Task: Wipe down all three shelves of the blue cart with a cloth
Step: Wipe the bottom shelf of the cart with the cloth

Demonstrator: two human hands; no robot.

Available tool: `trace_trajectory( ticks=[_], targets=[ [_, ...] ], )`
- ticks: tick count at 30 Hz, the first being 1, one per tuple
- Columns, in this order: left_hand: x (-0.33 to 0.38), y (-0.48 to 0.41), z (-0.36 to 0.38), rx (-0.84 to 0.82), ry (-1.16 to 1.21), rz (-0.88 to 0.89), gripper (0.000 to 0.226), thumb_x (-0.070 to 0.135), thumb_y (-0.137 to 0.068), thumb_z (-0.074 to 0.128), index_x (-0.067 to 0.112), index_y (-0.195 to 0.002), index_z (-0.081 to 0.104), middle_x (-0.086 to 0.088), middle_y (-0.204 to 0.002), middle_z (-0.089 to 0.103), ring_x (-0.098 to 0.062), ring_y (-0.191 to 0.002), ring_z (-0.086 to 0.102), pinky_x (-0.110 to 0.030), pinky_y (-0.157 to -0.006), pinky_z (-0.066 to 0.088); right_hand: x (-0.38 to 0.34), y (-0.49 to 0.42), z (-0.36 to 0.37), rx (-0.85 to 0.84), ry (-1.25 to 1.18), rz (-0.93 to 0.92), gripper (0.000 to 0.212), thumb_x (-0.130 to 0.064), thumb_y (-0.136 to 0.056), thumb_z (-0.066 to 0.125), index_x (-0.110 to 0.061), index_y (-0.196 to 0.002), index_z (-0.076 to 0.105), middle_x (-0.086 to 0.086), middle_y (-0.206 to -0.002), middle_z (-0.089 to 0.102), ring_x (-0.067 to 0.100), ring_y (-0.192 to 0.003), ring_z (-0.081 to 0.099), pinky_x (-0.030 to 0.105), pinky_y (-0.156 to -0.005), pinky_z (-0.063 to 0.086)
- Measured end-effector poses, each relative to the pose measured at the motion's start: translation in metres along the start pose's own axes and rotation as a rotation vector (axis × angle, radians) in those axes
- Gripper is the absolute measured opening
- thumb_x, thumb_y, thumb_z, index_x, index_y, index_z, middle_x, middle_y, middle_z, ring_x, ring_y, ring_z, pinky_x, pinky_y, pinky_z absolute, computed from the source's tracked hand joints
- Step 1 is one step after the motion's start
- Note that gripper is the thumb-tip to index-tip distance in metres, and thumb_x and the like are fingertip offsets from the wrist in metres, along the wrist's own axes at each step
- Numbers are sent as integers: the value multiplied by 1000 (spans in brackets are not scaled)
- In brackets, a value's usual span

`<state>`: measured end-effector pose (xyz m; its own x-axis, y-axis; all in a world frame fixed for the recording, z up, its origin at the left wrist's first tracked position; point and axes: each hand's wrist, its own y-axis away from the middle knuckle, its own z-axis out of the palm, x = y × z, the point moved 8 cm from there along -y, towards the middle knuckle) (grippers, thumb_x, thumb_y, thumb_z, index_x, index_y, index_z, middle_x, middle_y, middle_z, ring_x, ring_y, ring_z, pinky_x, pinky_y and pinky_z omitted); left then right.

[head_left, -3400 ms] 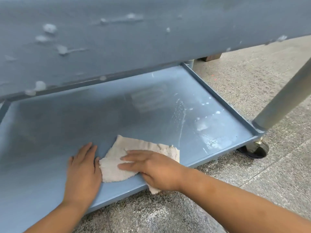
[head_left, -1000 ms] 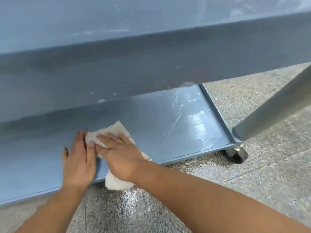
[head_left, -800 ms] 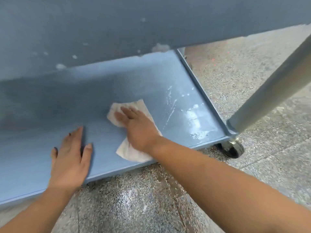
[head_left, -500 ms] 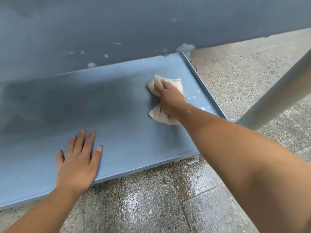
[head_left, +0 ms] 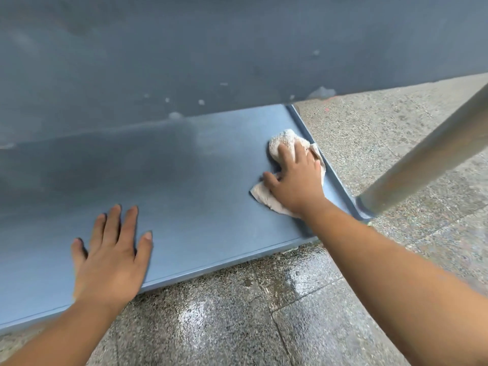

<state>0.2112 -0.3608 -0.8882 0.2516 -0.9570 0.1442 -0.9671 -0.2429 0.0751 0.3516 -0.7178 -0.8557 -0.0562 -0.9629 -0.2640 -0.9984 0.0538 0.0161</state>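
Observation:
The blue cart's bottom shelf (head_left: 200, 186) fills the middle of the head view, low above the floor. My right hand (head_left: 297, 180) presses a crumpled off-white cloth (head_left: 284, 140) flat onto the shelf beside its raised right rim, fingers spread over the cloth. My left hand (head_left: 111, 257) rests flat on the bare shelf near its front edge, fingers straight and holding nothing. The shelf above (head_left: 237, 54) hangs over the back half and hides it.
A grey cart leg (head_left: 427, 157) slants up from the shelf's front right corner. Small white flecks dot the underside of the upper shelf. Speckled stone floor (head_left: 264, 313), wet and shiny near the front edge, lies in front and to the right.
My right hand has swept the cloth from the shelf's front middle out to the right rim. My left hand let go of the cloth and stayed flat near the front edge.

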Motion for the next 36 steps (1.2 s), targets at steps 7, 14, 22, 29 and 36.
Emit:
trace_trajectory(
  ticks=[7,14,22,29,36],
  targets=[
    [4,3,-1,-6,9,17,64,60,-93,3,37,-153,3,5,-165,4,-15,-150,-2,-57,-116,11,29,97,3,-147,106,202,91,-64,-92,38,-17,-159,-4,24,-165,-8,47,-150,7,52,-122,7],
    [6,1,2,-28,0,41,62,56,-97,7,33,-154,3,4,-165,2,-17,-151,-2,-58,-116,9,23,70,5,-112,89,79,81,-54,-98,40,-17,-159,2,19,-166,-4,42,-152,-1,50,-124,7],
    [4,-2,0,-51,-5,15,63,55,-96,5,33,-155,-2,7,-166,-5,-14,-151,-9,-56,-118,4,-5,-36,6,-69,83,-41,75,-64,-90,45,-33,-154,22,8,-167,15,37,-150,18,50,-120,16],
    [4,-1,-2,-38,-14,12,64,56,-96,4,33,-155,1,3,-166,-1,-15,-151,-5,-56,-117,7,11,7,2,-169,112,-134,70,-51,-99,40,-31,-159,11,8,-168,6,36,-153,7,51,-122,8],
    [7,4,0,-36,-12,40,64,57,-95,2,34,-155,-1,3,-166,-2,-16,-151,-5,-57,-117,9,44,114,-15,-168,186,-75,68,-39,-101,34,-13,-159,10,17,-165,16,31,-153,12,44,-124,11]
  ],
)
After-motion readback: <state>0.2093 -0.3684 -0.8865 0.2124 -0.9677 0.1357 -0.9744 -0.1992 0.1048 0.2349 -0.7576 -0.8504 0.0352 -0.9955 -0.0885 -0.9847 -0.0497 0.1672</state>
